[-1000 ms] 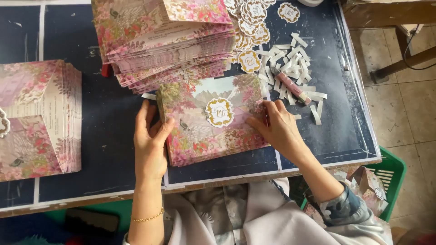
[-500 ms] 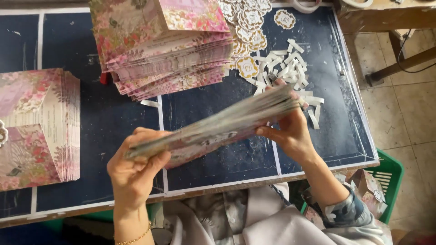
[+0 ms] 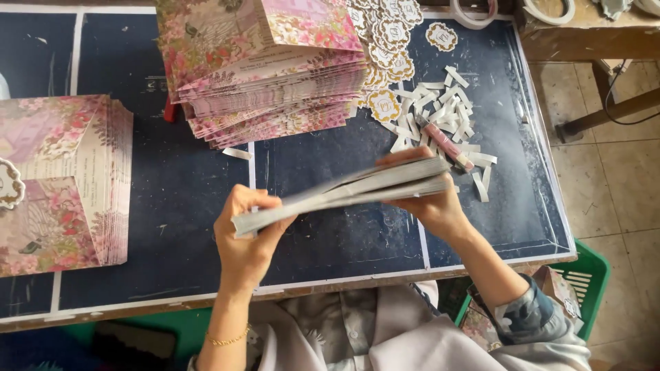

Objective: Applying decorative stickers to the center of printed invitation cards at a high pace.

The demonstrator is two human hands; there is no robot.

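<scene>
Far left, a stack of pink floral folded cards lies on the dark table, a scalloped cream label showing at its left edge. Near the table's top edge, a bigger, fanned pile of the same floral cards, sliding toward the front, with a small red object peeking out at its left side and one white paper strip just below it. Centre: left hand up off the table, fingers curled tight around the left end of a card bundle, thumb on the near side, fingers wrapped over the far edge; thin gold bracelet on that wrist. The bundle is held edge-on in the air above the table, tilted, right end higher than left, grey-white edges facing the camera. Right hand clamps the bundle's right end, fingers closed over the top, palm underneath. Behind the right hand, a heap of white paper strips with a pink tube lying in it, and scalloped gold-rimmed labels scattered beside and above, one label apart to the right. Tape rolls on a wooden bench, top right. Green crate on the tiled floor below the table's right corner.
</scene>
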